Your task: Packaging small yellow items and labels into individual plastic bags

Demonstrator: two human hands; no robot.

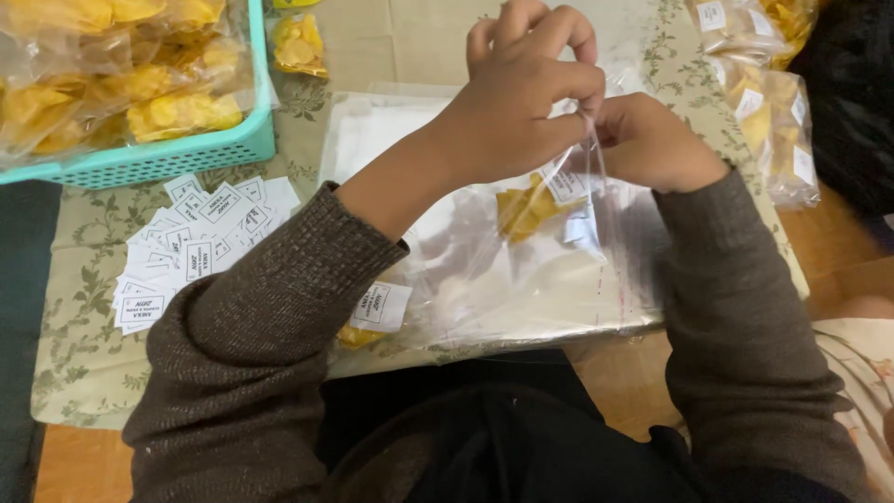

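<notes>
Hanging below pinching left hand [521, 102] and right hand [647, 140]: clear chip bag [540, 210].

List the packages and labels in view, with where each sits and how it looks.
Clear bag: centre, pinched by both hands, yellow chips and a white label inside.
Label pile: left, small white rectangles, dark print.
Teal basket: top left, full of chip bags.
Labelled chip bags: top right, clear, yellow contents.
Empty bag stack: centre, clear.
</notes>
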